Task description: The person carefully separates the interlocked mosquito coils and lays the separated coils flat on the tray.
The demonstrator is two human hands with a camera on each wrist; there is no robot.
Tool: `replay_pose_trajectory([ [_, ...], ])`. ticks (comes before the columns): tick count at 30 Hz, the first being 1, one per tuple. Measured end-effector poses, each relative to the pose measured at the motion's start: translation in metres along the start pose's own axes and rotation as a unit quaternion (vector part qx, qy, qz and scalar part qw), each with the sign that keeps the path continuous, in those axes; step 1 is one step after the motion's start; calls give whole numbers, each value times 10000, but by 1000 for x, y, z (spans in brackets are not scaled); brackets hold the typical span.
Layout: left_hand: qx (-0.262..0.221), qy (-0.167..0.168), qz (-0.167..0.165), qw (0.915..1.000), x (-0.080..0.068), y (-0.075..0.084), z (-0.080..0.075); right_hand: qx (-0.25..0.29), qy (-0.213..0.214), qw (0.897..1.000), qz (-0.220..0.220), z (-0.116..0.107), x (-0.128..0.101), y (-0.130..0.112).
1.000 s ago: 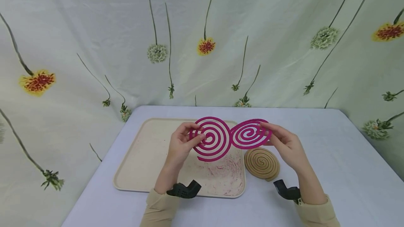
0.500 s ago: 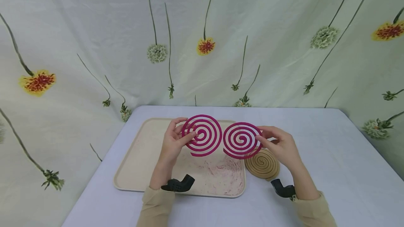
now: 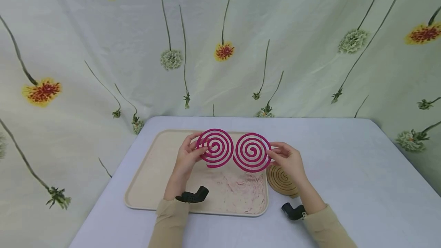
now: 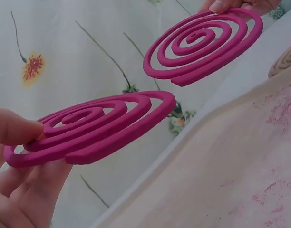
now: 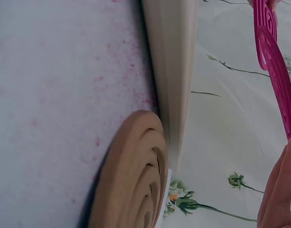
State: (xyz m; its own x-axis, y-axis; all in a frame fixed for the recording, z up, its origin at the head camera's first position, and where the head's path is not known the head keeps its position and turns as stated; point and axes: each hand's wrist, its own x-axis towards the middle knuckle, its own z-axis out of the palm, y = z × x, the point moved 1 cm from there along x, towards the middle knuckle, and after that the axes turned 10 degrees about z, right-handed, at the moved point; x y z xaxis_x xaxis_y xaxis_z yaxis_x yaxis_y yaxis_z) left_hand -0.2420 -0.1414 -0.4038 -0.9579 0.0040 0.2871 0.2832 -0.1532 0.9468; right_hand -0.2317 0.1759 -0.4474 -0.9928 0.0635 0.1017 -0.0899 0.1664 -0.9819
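Head view: above the counter (image 3: 344, 171) and beige tray (image 3: 151, 179) I see each hand's grip pinching a pink coil's rim, left hand (image 3: 186, 160) on left coil (image 3: 214, 147), right hand (image 3: 287, 160) on right coil (image 3: 251, 152); light, brittle-looking, best held at the outer ring, I judge.

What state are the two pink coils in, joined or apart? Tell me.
Apart. The left hand holds one pink coil, the right hand the other pink coil; the left wrist view shows a clear gap between them.

two spiral coils (image 3: 214, 147) magenta; third coil (image 3: 280, 179) tan. tray (image 3: 155, 179) beige, pink-speckled. backdrop (image 3: 103, 49) pale, flower-printed.
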Motion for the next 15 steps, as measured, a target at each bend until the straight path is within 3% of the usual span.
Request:
replay_pose_trajectory([
  [5,-145,455,-506,9976,8,-18,-5,71,163,9964,827,10,-10,-29],
  [11,-127,808,-824,9932,13,-33,-8,247,63,9896,1412,19,4,-26],
  [15,251,895,-865,9919,17,-38,-9,384,89,9870,1555,25,17,-22],
])
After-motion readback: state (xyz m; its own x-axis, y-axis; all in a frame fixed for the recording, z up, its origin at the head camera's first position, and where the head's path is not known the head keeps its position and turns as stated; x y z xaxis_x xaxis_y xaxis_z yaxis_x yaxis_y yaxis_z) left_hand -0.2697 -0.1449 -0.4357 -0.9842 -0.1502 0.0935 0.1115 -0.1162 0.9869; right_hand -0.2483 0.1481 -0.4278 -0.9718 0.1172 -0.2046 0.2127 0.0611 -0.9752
